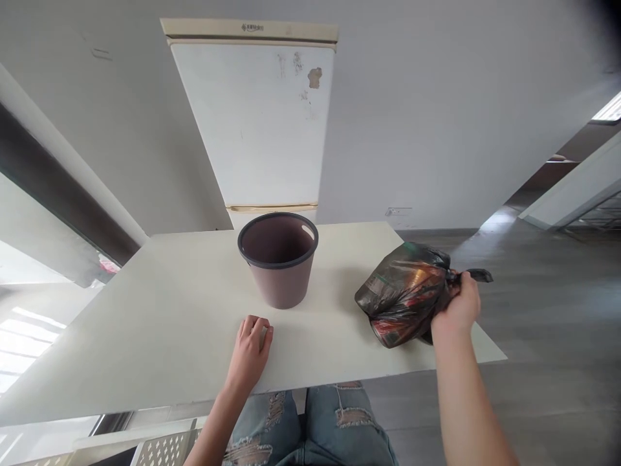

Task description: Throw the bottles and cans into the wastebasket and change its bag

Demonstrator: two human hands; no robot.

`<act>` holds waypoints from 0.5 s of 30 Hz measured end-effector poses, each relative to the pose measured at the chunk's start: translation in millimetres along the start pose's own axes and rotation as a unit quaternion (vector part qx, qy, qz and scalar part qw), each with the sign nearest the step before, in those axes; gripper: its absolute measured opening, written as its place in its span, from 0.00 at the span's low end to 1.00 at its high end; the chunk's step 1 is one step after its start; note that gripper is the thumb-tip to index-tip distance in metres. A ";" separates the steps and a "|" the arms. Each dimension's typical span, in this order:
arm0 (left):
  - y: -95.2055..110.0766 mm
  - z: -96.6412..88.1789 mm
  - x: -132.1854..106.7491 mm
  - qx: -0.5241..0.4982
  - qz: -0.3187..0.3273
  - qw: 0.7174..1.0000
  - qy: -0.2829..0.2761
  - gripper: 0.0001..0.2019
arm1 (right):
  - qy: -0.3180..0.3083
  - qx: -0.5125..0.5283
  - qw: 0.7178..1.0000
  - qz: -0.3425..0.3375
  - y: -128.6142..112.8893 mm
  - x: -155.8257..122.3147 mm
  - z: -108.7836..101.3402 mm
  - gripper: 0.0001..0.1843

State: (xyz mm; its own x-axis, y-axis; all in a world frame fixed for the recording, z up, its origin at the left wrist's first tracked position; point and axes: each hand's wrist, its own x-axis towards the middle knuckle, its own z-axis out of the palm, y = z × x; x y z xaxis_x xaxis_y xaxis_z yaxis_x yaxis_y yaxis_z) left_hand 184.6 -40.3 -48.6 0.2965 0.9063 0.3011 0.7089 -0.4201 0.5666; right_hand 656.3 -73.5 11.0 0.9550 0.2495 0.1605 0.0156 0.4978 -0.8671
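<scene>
A dark plum waste bin (pixel 280 259) with a grey rim stands empty near the middle of a white table (pixel 160 323). My left hand (pixel 250 353) rests on the tabletop just in front of the bin, its fingers curled under with nothing visible in them. At the table's right edge lies a full black plastic rubbish bag (pixel 402 291), tied at its neck. My right hand (pixel 458 307) is closed around that tied neck, and the bag's body rests on the table.
A worn white fridge (pixel 257 116) stands against the grey wall behind the table. Grey wood floor spreads out to the right. A white perforated crate (pixel 160 446) sits low at the left, beside my knees in torn jeans.
</scene>
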 end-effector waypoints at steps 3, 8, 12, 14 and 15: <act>0.8 0.2 0.2 0.018 0.011 1.000 -0.004 0.10 | 0.033 -0.006 0.999 0.016 8.4 1.7 -15.3 0.20; 0.1 2.9 2.4 0.037 0.028 0.999 -0.007 0.10 | -0.015 -0.072 0.997 0.039 19.5 -14.7 -31.7 0.19; -4.5 5.3 2.8 0.038 0.022 0.999 -0.014 0.10 | -0.075 -0.164 0.984 0.003 26.6 -26.7 -42.6 0.20; -6.9 6.2 2.1 0.037 0.022 0.999 -0.016 0.10 | -0.110 -0.247 0.963 -0.017 28.4 -27.5 -51.9 0.21; -7.9 6.6 1.7 0.037 0.023 0.999 -0.016 0.10 | -0.120 -0.284 0.951 -0.023 28.7 -26.6 -57.4 0.21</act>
State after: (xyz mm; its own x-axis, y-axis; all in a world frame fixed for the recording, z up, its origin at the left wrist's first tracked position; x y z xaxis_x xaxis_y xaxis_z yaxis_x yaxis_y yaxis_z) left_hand 183.7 -35.1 -57.6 0.3490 0.8878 0.3000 0.7395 -0.4575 0.4937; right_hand 648.4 -113.5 -45.2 0.8548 0.4553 0.2489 0.2790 0.0012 -0.9603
